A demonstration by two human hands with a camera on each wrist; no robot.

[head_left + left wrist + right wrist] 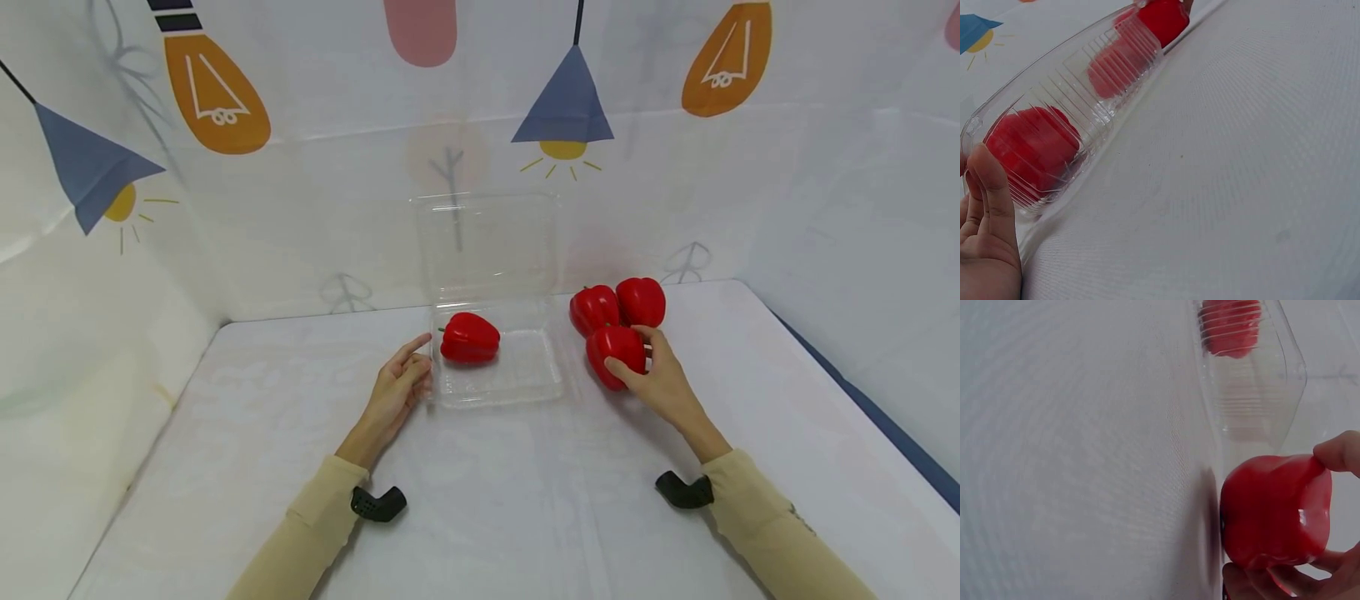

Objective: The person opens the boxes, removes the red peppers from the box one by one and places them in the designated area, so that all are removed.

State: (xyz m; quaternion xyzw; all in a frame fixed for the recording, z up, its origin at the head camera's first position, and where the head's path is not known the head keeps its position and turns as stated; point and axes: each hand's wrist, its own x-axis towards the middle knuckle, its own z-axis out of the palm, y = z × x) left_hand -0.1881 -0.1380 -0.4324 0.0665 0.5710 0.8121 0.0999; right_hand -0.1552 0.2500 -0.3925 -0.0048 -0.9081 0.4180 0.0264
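One red pepper (613, 357) sits pinched between the thumb and fingers of a person's right hand (667, 385), with two more peppers (595, 311) just beyond those fingertips. Well to the left of that grip, a clear plastic container (528, 358) stands with its lid (491, 250) upright. The left hand (393, 393), fingers loosely extended, touches the container's left side; just right of those fingers, another pepper (470, 340) lies inside.
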